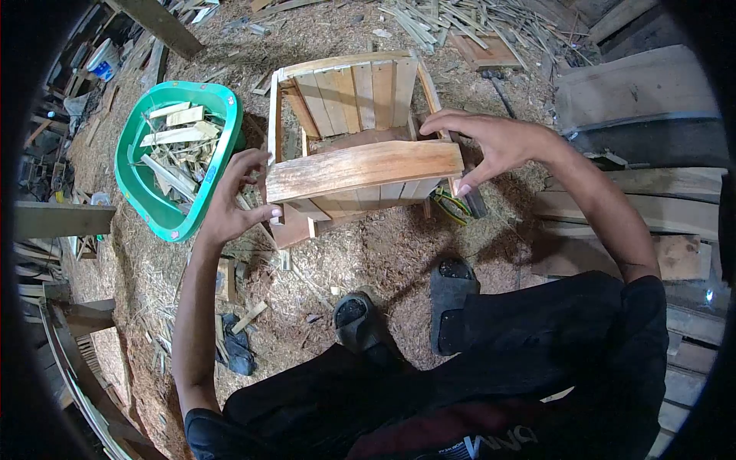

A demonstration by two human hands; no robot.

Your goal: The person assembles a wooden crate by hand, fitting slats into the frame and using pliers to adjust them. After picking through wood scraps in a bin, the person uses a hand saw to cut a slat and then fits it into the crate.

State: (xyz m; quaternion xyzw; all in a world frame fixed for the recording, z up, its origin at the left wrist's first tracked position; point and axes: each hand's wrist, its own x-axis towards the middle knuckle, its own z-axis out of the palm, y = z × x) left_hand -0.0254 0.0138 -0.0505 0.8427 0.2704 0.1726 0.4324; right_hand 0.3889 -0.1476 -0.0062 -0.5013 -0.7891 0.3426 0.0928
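A small slatted wooden frame (364, 172) stands on the ground before me, with a broad curved board along its near side and upright slats (356, 96) at the back. My left hand (234, 199) is at its left end, fingers bent against the edge and thumb lower down beside the board. At the right end, my right hand (494, 146) spans the corner, fingers over the top and thumb on the near side. Both hands are closed around the frame's ends. The frame's underside is mostly hidden.
To the left sits a green plastic tub (123, 165) filled with wood offcuts (180, 138). Stacked curved boards (636, 207) line the right side. Wood strips (452, 19) lie at the back. Sawdust covers the ground (268, 322), and my sandalled feet (452, 307) are close to the frame.
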